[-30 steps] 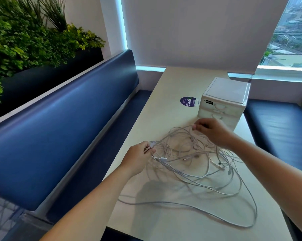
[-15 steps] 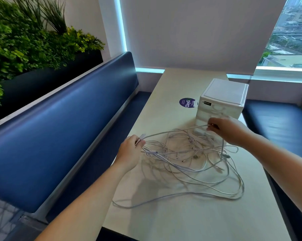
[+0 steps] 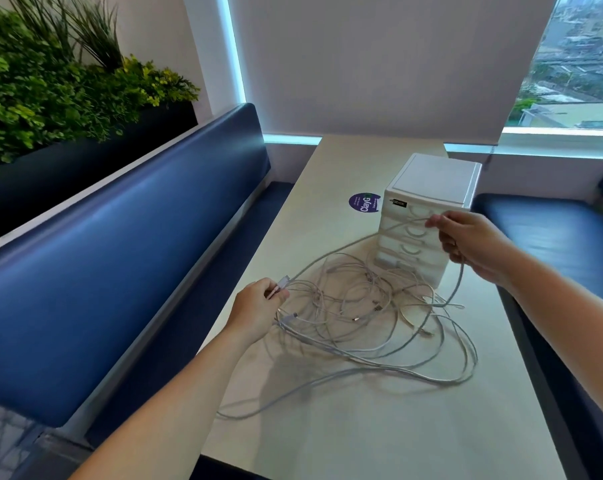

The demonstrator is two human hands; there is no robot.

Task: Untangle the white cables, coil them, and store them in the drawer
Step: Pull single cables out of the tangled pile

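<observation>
A tangle of white cables [image 3: 369,317] lies spread on the beige table [image 3: 379,427]. My left hand [image 3: 258,306] pinches a cable's plug end at the tangle's left edge. My right hand [image 3: 466,240] is raised in front of the white drawer unit [image 3: 431,199] and grips the same cable further along, so one strand stretches taut between the two hands. Another length hangs from my right hand down to the table. The drawers I can see are closed.
A round purple sticker [image 3: 364,202] is on the table left of the drawer unit. Blue benches [image 3: 120,244] run along both sides of the table. A planter with green plants [image 3: 50,91] stands behind the left bench. A window is at the far end.
My right hand has risen and moved right, up in front of the drawers, drawing a strand out of the tangle. My left hand has shifted slightly left with the plug end.
</observation>
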